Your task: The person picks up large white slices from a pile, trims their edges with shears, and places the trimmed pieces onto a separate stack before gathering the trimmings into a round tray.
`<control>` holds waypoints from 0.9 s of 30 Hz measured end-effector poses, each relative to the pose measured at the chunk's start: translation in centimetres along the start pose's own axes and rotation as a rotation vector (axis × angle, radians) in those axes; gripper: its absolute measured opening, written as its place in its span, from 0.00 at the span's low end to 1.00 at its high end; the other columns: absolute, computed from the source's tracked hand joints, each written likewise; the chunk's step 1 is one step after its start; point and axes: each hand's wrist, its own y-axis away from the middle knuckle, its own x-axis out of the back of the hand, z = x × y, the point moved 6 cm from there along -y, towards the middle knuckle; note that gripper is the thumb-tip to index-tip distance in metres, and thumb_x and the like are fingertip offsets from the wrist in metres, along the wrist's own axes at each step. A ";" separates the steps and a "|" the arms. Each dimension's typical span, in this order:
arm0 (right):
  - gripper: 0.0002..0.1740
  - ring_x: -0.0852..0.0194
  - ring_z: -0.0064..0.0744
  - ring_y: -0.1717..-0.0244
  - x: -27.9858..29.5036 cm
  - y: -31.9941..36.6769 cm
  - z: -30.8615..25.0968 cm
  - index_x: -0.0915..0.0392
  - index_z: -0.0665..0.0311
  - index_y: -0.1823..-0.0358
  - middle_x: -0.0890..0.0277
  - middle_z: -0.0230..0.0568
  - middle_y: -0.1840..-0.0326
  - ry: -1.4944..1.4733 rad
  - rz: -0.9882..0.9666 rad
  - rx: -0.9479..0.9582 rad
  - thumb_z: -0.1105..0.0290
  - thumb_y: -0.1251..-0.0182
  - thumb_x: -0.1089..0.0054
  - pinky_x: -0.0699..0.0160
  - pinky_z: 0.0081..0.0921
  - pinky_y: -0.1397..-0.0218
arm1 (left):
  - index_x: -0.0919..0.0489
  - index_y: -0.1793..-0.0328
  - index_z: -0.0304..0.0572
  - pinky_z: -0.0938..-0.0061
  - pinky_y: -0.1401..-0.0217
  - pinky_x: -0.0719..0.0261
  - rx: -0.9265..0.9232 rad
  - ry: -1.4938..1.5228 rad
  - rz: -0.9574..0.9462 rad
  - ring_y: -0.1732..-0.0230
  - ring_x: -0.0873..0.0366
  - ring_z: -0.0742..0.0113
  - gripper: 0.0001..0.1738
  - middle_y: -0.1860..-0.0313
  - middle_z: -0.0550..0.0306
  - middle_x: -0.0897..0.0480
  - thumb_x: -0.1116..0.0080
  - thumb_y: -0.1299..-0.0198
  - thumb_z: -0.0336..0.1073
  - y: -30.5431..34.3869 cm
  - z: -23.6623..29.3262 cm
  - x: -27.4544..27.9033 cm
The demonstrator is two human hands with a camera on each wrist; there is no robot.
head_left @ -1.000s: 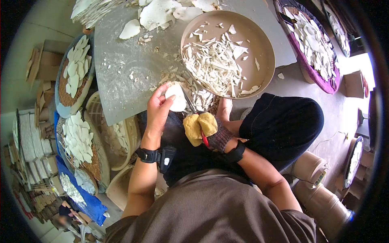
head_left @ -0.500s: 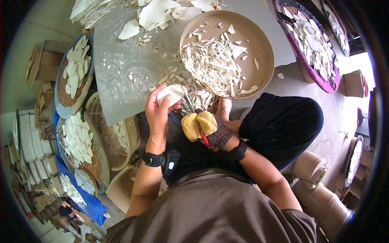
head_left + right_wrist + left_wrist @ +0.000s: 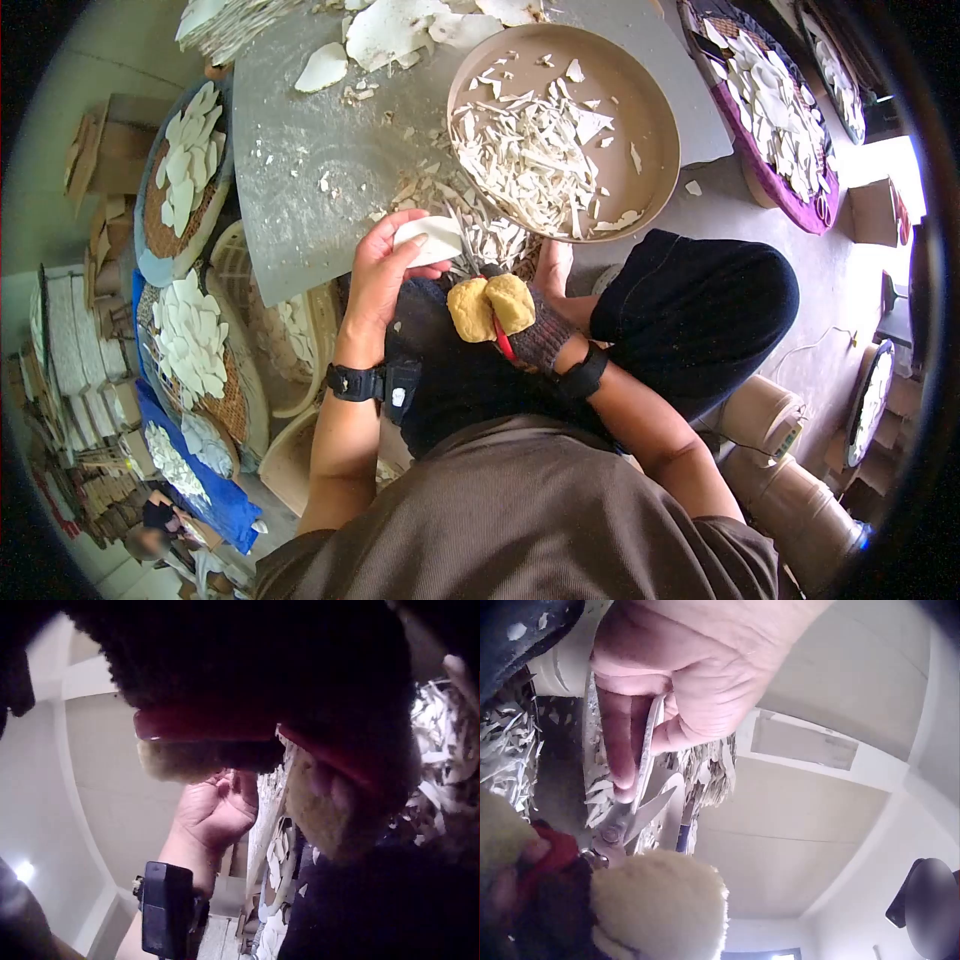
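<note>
Tray, round, brown, one, overlapping the grey tabletop; landmark for all places below.

Head view. Changed: the white piece, which half a second ago showed a rounded, tilted outline, now presents a straight edge on the side toward the scissors; the left forearm has shifted slightly farther left of the tray. Little altered: the right-hand grip, gloved, on the wearer's side of the tray. Counted: one piece in hand, left of the tray's near rim; one pair of scissors, red-handled; two yellow padded lumps at the handles; two black wristbands, one per arm; one basket with purple cloth, right of the tray. White chips in the tray, too many to count; more chips spill below its near rim. Left-hand grip, bare, left of the tray's near rim: closed to a pinch on the piece, thumb on its upper face.

Left wrist view. One piece, seen edge-on between fingers and thumb; one scissors pivot, just beside the piece's lower end. Whether a blade bites cannot be told.

Right wrist view. Two lengths of red handle, spread apart; the right-hand grip is curled round them, partly open, much of it in shadow. One left-hand grip beyond.
</note>
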 end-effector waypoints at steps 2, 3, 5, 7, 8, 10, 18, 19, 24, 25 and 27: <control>0.16 0.25 0.29 0.50 -0.7 -0.1 -0.7 0.29 0.67 0.49 0.25 0.43 0.51 -0.184 -0.068 -0.040 0.64 0.32 0.49 0.24 0.27 0.47 | 0.32 0.42 0.33 0.76 0.66 0.16 0.034 -0.007 -0.028 0.66 0.17 0.61 0.19 0.56 0.46 0.20 0.49 0.40 0.26 0.1 -0.1 -0.3; 0.17 0.25 0.29 0.50 -1.3 -0.2 -1.2 0.29 0.67 0.49 0.24 0.43 0.51 -0.295 -0.077 -0.066 0.63 0.32 0.48 0.24 0.28 0.47 | 0.31 0.42 0.34 0.76 0.65 0.16 -0.015 -0.002 0.047 0.65 0.18 0.61 0.19 0.55 0.47 0.20 0.49 0.40 0.25 0.1 -0.1 0.0; 0.18 0.25 0.29 0.51 -1.6 -0.1 -1.2 0.29 0.66 0.49 0.24 0.43 0.51 -0.516 0.003 -0.168 0.61 0.33 0.47 0.24 0.29 0.47 | 0.31 0.41 0.37 0.75 0.64 0.16 -0.112 0.009 0.192 0.62 0.18 0.63 0.20 0.55 0.49 0.20 0.49 0.41 0.25 0.1 -0.8 0.4; 0.19 0.25 0.30 0.50 -0.2 0.1 0.2 0.29 0.66 0.49 0.25 0.44 0.51 -0.585 0.088 -0.336 0.58 0.33 0.48 0.24 0.30 0.47 | 0.31 0.40 0.36 0.75 0.63 0.16 -0.172 0.011 0.244 0.60 0.19 0.65 0.20 0.55 0.51 0.21 0.49 0.41 0.24 -0.2 -1.6 0.5; 0.20 0.25 0.31 0.50 0.7 0.0 1.0 0.29 0.66 0.49 0.25 0.44 0.51 -0.418 0.101 -0.328 0.58 0.33 0.48 0.24 0.30 0.47 | 0.31 0.40 0.36 0.75 0.63 0.16 -0.204 0.013 0.271 0.59 0.20 0.66 0.21 0.55 0.52 0.21 0.49 0.41 0.23 -0.3 -1.8 0.7; 0.20 0.25 0.33 0.49 1.3 0.0 2.7 0.29 0.66 0.49 0.25 0.45 0.50 0.082 0.095 -0.203 0.57 0.32 0.49 0.24 0.30 0.46 | 0.31 0.40 0.36 0.75 0.63 0.16 -0.166 -0.036 0.249 0.59 0.20 0.66 0.21 0.55 0.53 0.21 0.49 0.41 0.23 -0.3 -1.9 0.9; 0.13 0.26 0.32 0.52 0.1 0.5 2.8 0.27 0.58 0.51 0.25 0.38 0.57 0.447 -0.088 0.001 0.64 0.31 0.55 0.28 0.30 0.43 | 0.27 0.45 0.36 0.81 0.60 0.24 -0.107 -0.175 0.270 0.60 0.23 0.74 0.20 0.58 0.58 0.22 0.47 0.45 0.22 1.8 0.2 3.4; 0.13 0.26 0.33 0.52 0.2 0.6 3.0 0.26 0.58 0.52 0.24 0.38 0.57 0.552 -0.064 -0.068 0.62 0.33 0.52 0.28 0.30 0.44 | 0.26 0.45 0.37 0.80 0.60 0.24 -0.154 -0.340 0.285 0.59 0.23 0.73 0.21 0.58 0.60 0.22 0.47 0.48 0.21 2.3 0.7 5.7; 0.17 0.24 0.39 0.55 1.8 0.0 4.0 0.24 0.60 0.57 0.22 0.41 0.59 0.640 -0.032 -0.003 0.55 0.39 0.45 0.26 0.31 0.50 | 0.22 0.54 0.36 0.75 0.48 0.28 -0.006 -1.246 0.350 0.51 0.24 0.66 0.19 0.55 0.52 0.20 0.40 0.57 0.25 6.1 10.3 19.4; 0.17 0.24 0.39 0.56 1.5 -0.2 3.8 0.24 0.60 0.57 0.22 0.42 0.59 0.681 -0.044 0.006 0.55 0.38 0.45 0.26 0.32 0.51 | 0.21 0.56 0.34 0.75 0.49 0.27 -0.200 -1.485 0.402 0.52 0.23 0.65 0.19 0.56 0.51 0.20 0.38 0.59 0.25 5.7 13.8 16.3; 0.17 0.24 0.37 0.58 -1.0 0.3 1.2 0.24 0.61 0.59 0.23 0.41 0.61 0.809 -0.053 0.092 0.54 0.37 0.47 0.26 0.30 0.53 | 0.21 0.55 0.33 0.74 0.51 0.24 -0.351 -1.203 0.288 0.60 0.20 0.64 0.14 0.62 0.55 0.18 0.40 0.50 0.27 1.1 14.8 14.1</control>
